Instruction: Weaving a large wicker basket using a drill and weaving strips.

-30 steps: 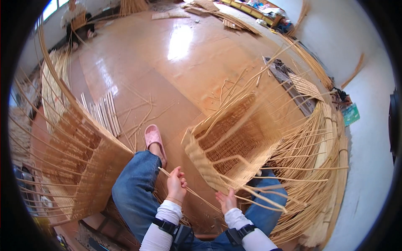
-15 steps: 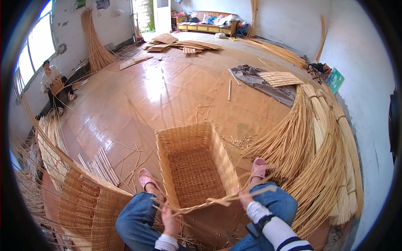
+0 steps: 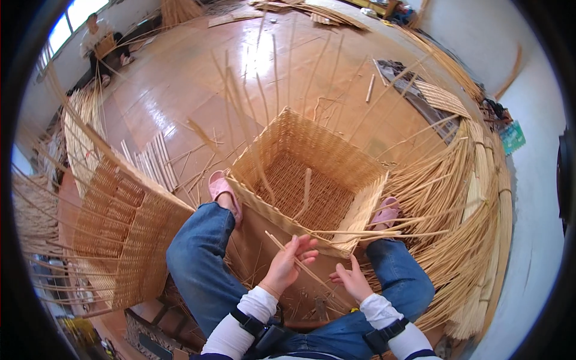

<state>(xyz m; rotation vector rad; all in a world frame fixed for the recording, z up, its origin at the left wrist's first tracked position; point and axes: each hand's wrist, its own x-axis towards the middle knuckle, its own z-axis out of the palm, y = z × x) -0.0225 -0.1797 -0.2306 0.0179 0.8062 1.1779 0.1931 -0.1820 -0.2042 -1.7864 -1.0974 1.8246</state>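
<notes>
Fingers of the left hand close loosely on a thin rod, which slants from far left to near right. Those of the right hand are apart; the forefinger points at the near corner of the woven basket, contact unclear. The basket lies beyond both hands, its near corner closer to the right one. Rod bundles lie farther right. Compared with half a second earlier, the basket is turned and the hands are closer together.

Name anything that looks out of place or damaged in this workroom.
One short pale stick lies alone on the floor, left of the dark cloth, apart from the bundled stalks, as if dropped. The middle basket shows no clear damage.
</notes>
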